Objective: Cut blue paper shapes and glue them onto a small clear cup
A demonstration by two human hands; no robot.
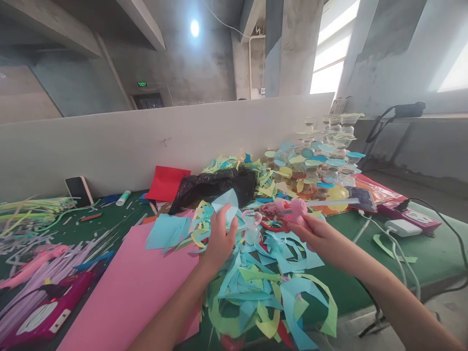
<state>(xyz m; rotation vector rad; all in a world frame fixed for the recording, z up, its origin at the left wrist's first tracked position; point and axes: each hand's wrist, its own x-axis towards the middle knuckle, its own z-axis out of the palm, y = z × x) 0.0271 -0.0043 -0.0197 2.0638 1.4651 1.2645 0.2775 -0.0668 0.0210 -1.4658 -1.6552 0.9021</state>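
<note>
My left hand (222, 236) is closed on a light blue paper piece (225, 201) with a rounded edge, pinched at its lower side and tilted up. In my right hand (310, 229) is a pink hot glue gun (297, 209), its nozzle end pointing left and a pale glue stick (338, 202) sticking out behind. Between the two hands stands a clear plastic cup piece (252, 226), near the gun's tip. Blue, green and yellow paper scraps (256, 292) lie heaped under and in front of my hands.
Square blue sheets (168, 231) lie on a large pink sheet (135, 287). Behind are a black plastic bag (219, 185) and stacked clear cups with paper circles (329, 161). Power strips (411, 217) with cords and a phone (78, 191) are on the green table.
</note>
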